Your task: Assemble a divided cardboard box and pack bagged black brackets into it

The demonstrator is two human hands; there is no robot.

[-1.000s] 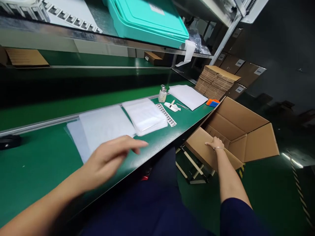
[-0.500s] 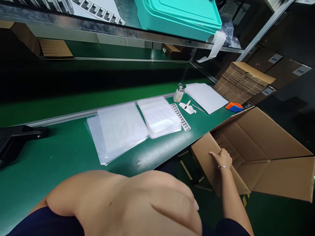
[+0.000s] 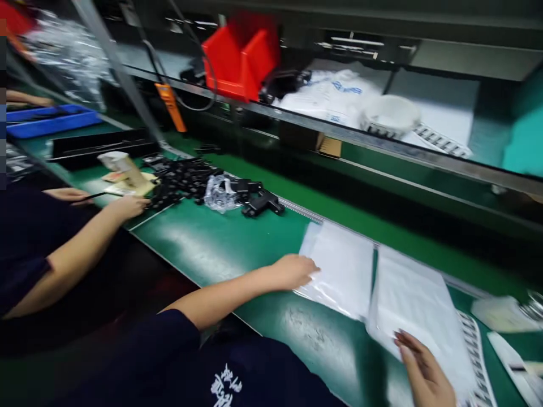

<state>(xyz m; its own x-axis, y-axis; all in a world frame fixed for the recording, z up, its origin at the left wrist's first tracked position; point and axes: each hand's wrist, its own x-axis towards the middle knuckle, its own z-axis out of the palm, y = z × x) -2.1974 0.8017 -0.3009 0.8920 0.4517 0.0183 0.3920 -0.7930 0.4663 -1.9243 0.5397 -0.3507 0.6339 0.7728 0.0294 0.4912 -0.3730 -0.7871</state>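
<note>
at four o'clock, two white stacks, two bare hands

side by side on the green bench (image 3: 254, 243), a first white stack (image 3: 345, 265) and a second white stack (image 3: 418, 288) are laid out, at four o'clock from the middle of the view. the first stack's nine o'clock edge is overlapped by the left hand (image 3: 293, 272), fingers bunched close; whether a sheet is pinched cannot be told through the blur. and at the second stack's six o'clock, the right hand (image 3: 426, 370) is poised, thumb and fingertips narrowly set, any grip likewise unreadable!

now for clean handling: such thin, slick layers seem likely to cling, so a single corner is best eased up with one fingertip, the rest being steadied by light, flat pressure. force is best spared, since creasing or fanning could result. room should be minded too: a black part (image 3: 263, 202) is seen at eleven o'clock from the left hand, and a patterned strip (image 3: 475, 353) is laid at three o'clock from the right.
</note>
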